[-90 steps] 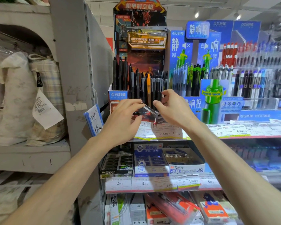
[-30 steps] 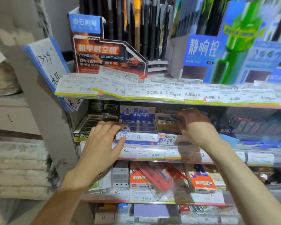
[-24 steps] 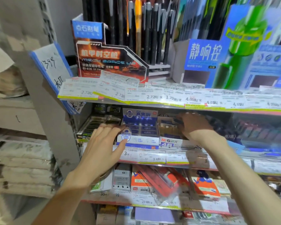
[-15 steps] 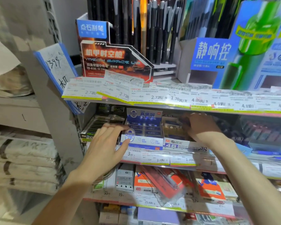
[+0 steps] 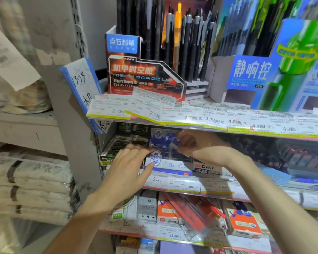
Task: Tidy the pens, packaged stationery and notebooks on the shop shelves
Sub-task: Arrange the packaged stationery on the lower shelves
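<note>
Presently, left hand point(image 5: 128, 167) lay flat against the blue eraser box point(image 5: 165, 162); right hand's point(image 5: 196, 145) grip pinched a small blue packet point(image 5: 176, 143), probably next to be slotted back.

Three seconds earlier both hands were up at the black-and-orange cardboard pen display point(image 5: 145, 74), pinching its clear plastic front piece. They then dropped to the shelf below that display. The left hand point(image 5: 126, 171) settled with straight fingers on the left front corner of the blue-and-white cardboard box point(image 5: 165, 161) under the display. The right hand point(image 5: 200, 147), which a second ago reached into the white 4B box point(image 5: 207, 166) just right of the blue-and-white one, shifted leftward over the blue-and-white box, its fingers pinching a small blue-wrapped item point(image 5: 175, 143). The view also drew closer to the pen display.
</note>
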Demonstrator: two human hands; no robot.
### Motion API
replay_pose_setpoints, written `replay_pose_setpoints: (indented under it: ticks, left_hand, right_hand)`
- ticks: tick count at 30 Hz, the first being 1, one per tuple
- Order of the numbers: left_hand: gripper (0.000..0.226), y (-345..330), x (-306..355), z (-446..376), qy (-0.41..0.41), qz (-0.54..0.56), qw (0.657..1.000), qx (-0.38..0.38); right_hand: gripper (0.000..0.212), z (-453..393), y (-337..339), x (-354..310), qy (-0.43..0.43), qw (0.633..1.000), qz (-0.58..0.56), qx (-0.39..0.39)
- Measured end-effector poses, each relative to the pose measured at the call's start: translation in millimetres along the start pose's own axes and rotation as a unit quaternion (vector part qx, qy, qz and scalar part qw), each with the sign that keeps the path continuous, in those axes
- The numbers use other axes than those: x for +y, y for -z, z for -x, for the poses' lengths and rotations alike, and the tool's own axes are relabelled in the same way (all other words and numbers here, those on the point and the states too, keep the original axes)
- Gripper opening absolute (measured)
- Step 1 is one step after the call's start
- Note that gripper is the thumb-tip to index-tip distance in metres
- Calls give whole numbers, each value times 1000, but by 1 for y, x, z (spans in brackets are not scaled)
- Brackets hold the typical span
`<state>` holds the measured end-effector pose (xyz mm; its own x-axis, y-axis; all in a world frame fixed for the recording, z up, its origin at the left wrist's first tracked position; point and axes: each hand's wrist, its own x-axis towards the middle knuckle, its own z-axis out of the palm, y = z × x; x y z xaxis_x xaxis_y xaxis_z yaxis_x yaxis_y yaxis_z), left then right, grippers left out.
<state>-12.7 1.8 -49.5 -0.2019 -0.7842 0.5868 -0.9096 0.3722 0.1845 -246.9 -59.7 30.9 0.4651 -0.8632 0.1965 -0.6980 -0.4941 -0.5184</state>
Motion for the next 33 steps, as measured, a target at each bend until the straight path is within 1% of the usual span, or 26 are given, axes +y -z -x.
replay_pose_setpoints:
  ticks: [2,5,8,12,14,17,21,29,33]
  left_hand:
    - [42,0,-1,-1,-2,0,1000,-6]
    - [43,0,-3,-1,-2,1,1000,-10]
    - [41,-1,-3,-1,1,-4,1000,-5]
    - [39,-2,-3,0,9,-4,1000,-1]
    - [41,-3,-3,0,13,-1,1000,-3]
    - [41,-5,-4,0,12,5,1000,1]
    - [41,-5,-3,1,14,8,1000,4]
    - [43,-5,-1,0,21,4,1000,5]
    - [39,-5,2,-1,22,-2,1000,9]
  right_hand:
    - [24,-4,-1,-3,-1,999,44,-32]
    - [26,-6,2,-2,-1,995,68,-68]
    - [24,-7,6,2,-1,995,58,-83]
    - [36,-10,3,0,5,994,69,-88]
    - [38,-13,0,-2,10,993,70,-90]
    - [30,-14,3,-4,13,990,78,-113]
    - [21,-9,12,-5,-1,988,53,-145]
    - [16,-6,13,2,3,991,22,-133]
    - [15,-5,10,2,0,992,21,-123]
